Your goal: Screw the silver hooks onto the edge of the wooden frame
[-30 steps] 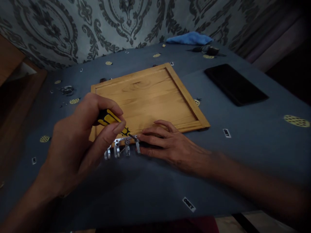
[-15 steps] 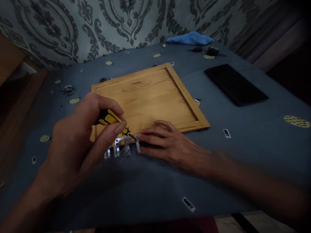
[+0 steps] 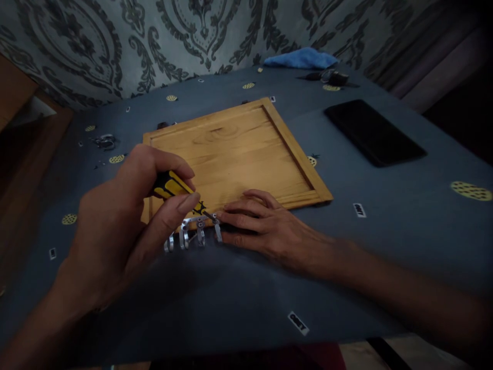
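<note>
A yellow and black screwdriver (image 3: 172,186) is pinched between the thumb and fingers of my left hand (image 3: 127,216). Its shaft slants down to the right, and the tip meets the right end of a silver hook rail (image 3: 200,224). Several metal hooks of that rail stick out past the near edge of a framed wooden board (image 3: 234,149). My right hand (image 3: 265,226) lies open, fingers stretched over the board's near edge, fingertips close by the last hook. Part of the rail is hidden behind my left hand.
On the blue patterned tablecloth (image 3: 231,303), a black phone-like slab (image 3: 375,132) lies to the right. A blue cloth (image 3: 302,58) and a dark object (image 3: 334,78) are at the back. Loose metal hooks (image 3: 106,141) and small screws (image 3: 99,165) lie at left.
Almost nothing differs. The screwdriver handle and my left hand have shifted very slightly, while the tip stays at the rail's right end and my right hand keeps its place.
</note>
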`<state>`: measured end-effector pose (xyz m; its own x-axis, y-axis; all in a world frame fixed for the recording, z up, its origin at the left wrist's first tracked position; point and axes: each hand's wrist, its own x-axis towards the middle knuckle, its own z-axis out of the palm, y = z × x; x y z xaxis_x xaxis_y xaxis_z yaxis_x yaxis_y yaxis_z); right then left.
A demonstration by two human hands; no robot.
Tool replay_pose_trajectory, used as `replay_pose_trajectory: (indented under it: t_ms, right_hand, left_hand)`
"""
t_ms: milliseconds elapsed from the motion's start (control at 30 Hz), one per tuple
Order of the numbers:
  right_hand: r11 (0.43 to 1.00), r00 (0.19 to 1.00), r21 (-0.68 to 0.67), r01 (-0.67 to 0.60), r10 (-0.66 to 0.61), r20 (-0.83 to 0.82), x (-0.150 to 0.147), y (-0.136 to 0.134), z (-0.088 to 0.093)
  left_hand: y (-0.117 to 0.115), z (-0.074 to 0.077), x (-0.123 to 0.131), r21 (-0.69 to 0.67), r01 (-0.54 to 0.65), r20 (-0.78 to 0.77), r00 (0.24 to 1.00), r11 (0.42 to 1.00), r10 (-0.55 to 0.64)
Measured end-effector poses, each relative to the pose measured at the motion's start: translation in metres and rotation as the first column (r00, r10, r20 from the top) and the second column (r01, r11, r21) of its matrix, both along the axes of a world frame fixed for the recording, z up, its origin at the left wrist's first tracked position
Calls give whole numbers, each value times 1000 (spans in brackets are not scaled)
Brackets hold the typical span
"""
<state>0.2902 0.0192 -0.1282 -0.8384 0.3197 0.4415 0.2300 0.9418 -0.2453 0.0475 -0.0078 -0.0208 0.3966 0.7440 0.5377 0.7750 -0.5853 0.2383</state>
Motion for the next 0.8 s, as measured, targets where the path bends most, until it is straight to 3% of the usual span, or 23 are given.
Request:
replay_pose_trajectory:
  t_ms: [167,500,633,800]
  right_hand:
    - [1000,1000,-2,3,-3,18,1,0,0]
    - [1000,998,6,20,-21,65,1,0,2]
    - [999,999,29,23,-24,31,0,-1,1]
    - [1000,999,18,20,-21,38,1,-1,1]
  left_hand:
    - [-1,0,3,-9,2,16,1000,1000,-2]
    - [-1,3,11,-193,-21,154,987,981,52]
    - [1,0,12,-143,23,118,993,989,-6]
    - [0,-1,13,-109,-10,108,994,994,22]
